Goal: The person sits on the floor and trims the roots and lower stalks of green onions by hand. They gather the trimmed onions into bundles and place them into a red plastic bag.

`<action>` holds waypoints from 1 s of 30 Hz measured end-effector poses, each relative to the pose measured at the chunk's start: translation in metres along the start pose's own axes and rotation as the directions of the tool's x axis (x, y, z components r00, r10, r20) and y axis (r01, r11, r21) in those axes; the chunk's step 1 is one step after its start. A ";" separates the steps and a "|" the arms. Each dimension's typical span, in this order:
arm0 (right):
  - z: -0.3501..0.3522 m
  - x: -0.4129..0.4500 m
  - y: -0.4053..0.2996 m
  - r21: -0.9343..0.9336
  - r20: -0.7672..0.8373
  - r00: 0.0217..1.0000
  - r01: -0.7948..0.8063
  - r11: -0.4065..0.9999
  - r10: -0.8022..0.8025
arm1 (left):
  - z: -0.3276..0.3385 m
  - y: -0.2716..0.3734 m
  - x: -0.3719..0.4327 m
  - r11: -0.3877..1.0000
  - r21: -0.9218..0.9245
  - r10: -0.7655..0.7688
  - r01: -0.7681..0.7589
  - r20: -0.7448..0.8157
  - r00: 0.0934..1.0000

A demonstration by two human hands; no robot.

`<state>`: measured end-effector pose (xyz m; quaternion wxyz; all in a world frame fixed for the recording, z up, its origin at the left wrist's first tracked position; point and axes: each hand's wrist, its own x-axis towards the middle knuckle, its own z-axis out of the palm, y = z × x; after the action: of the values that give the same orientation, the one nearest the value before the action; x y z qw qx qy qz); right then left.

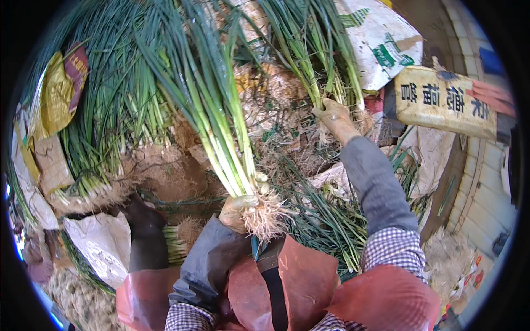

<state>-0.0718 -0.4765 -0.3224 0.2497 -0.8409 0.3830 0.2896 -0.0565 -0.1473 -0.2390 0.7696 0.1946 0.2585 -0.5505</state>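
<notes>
A bunch of green onions stands tilted in my left hand, which is closed around the white stem bases. Its pale, stringy roots hang out over the fingers toward my body. Farther off to the right, my right hand grips the base of a green onion at the edge of a loose pile. More onion stalks with soil-caked roots lie right beside that hand. Their leaves run away from me past the top of the view.
A large heap of green onions covers the left, near a yellow woven bag. Discarded leaves lie right of my lap. A yellowish plastic container bearing writing and a white sack stand at right. White plastic lies left.
</notes>
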 end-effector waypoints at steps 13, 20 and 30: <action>0.025 -0.165 -0.049 0.939 -0.015 0.945 0.125 0.321 -0.326 | -0.007 -0.025 0.025 0.830 0.539 0.064 -0.140 0.157 0.985; 0.013 -0.122 -0.051 0.920 0.212 0.924 -0.078 0.385 -0.319 | -0.008 -0.019 0.010 0.998 0.016 -0.054 0.055 -0.025 0.998; 0.066 -0.130 -0.070 0.972 0.152 0.920 -0.206 -0.114 -0.362 | -0.011 -0.022 -0.001 0.995 -0.096 0.021 -0.016 0.049 0.999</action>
<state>-0.1061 -0.3283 -0.2677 0.8755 -0.3185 0.3605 0.0450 -0.0792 -0.1473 -0.2473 0.7894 0.1461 0.2632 -0.5350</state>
